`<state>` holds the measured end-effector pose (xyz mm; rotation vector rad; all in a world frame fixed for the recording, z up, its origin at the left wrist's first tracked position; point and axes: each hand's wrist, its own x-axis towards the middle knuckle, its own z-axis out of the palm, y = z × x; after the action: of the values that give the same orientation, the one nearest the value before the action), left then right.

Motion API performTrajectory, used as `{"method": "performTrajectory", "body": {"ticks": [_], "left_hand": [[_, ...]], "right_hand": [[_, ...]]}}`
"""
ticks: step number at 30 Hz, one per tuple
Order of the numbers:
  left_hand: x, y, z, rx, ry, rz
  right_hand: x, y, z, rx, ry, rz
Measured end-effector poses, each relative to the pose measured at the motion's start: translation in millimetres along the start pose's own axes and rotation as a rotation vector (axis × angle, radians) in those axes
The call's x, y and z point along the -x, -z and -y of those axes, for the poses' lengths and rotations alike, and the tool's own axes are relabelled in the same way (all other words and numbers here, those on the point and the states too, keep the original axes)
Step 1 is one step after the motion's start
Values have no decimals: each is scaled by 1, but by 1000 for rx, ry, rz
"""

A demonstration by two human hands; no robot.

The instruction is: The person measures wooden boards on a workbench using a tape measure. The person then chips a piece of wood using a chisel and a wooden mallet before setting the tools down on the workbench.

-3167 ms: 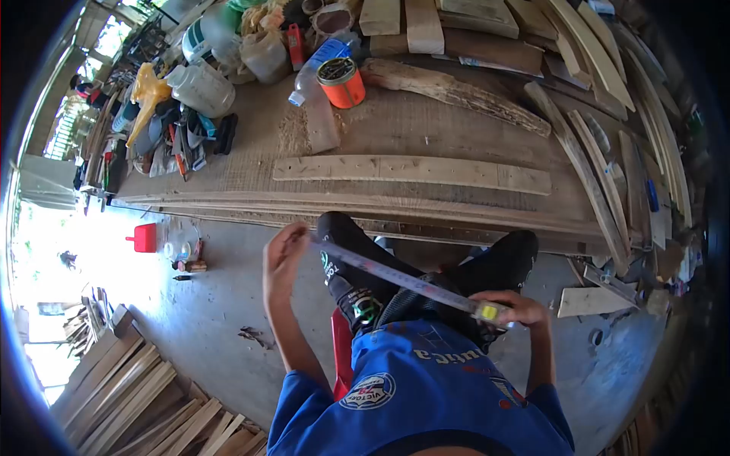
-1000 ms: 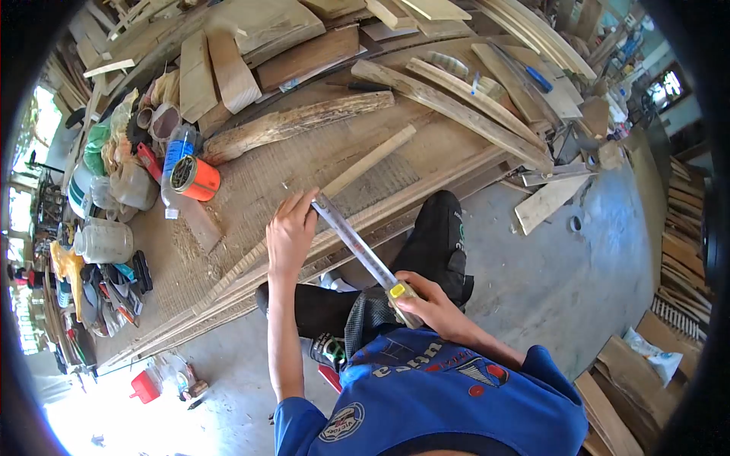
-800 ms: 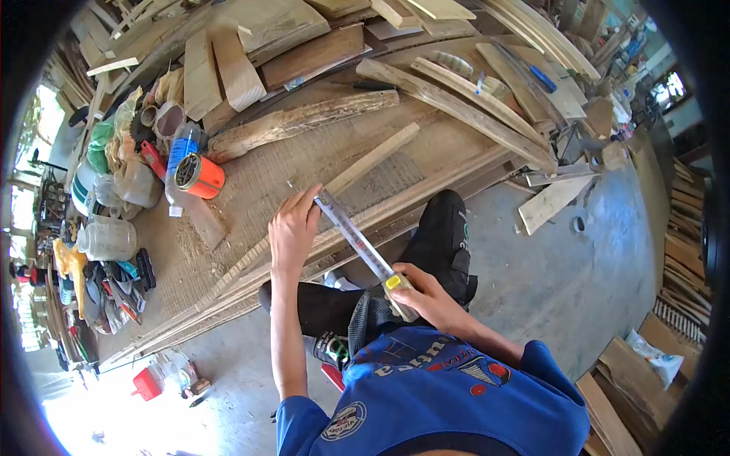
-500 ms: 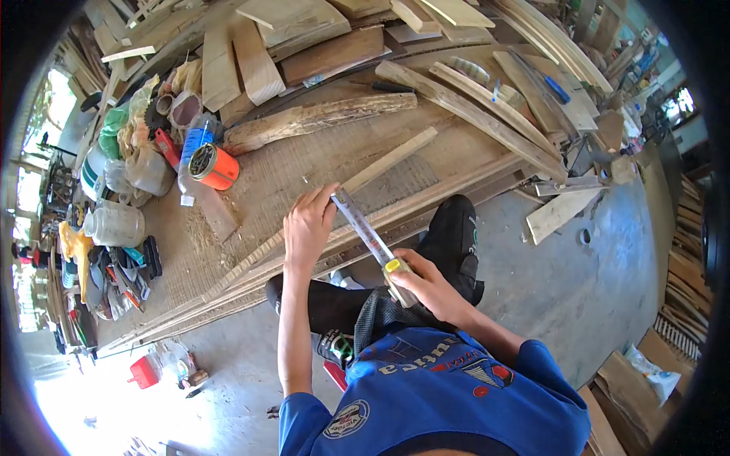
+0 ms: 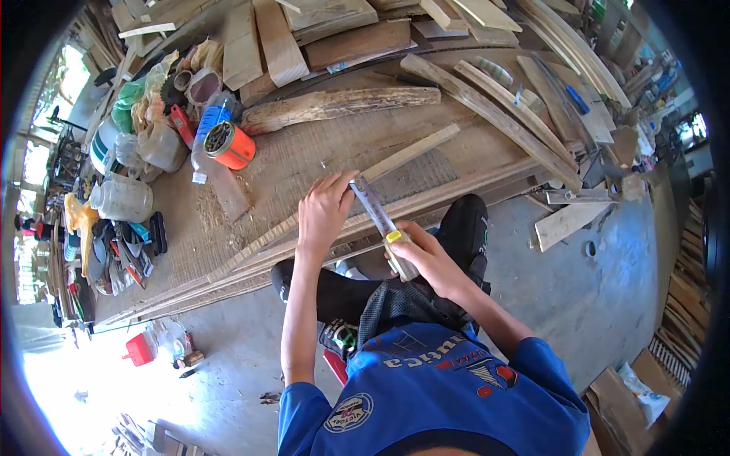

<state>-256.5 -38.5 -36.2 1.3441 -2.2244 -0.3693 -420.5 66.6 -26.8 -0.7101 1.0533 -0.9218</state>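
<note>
My right hand (image 5: 426,260) is closed round a tape measure (image 5: 402,262) with a yellow button, in front of my lap. Its pulled-out blade (image 5: 371,207) slants up and left to my left hand (image 5: 325,209). The fingers of that hand are bent over a long thin wooden strip (image 5: 414,150), close to the tip of the blade. The strip crosses the bench top on a diagonal and passes under the hand. My left fingertips are partly hidden, so I cannot tell whether they also pinch the blade's end.
On the bench (image 5: 296,163) lie a rough log piece (image 5: 342,109), an orange tin (image 5: 230,146), a water bottle (image 5: 211,129) and several boards (image 5: 357,45). Hand tools and jars crowd the left end. A red dustpan-like object (image 5: 138,350) is on the floor.
The camera view has shifted, moving the bench right and up in the picture. My right hand with the tape measure is nearer my left hand, and less blade shows between them.
</note>
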Motion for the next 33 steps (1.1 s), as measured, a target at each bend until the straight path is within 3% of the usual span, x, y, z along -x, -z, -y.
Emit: {"method": "performTrajectory", "body": {"ticks": [3, 6, 21, 33], "left_hand": [[-1, -1, 2, -4, -13, -16], [1, -5, 5, 4, 41, 17], [-2, -5, 12, 75, -88, -21], [-8, 1, 18, 336, -172, 53]], "right_hand": [[-15, -2, -3, 40, 73, -23], [-30, -4, 5, 58, -18, -58], [-69, -8, 31, 64, -86, 69], [-79, -12, 27, 58, -18, 13]]}}
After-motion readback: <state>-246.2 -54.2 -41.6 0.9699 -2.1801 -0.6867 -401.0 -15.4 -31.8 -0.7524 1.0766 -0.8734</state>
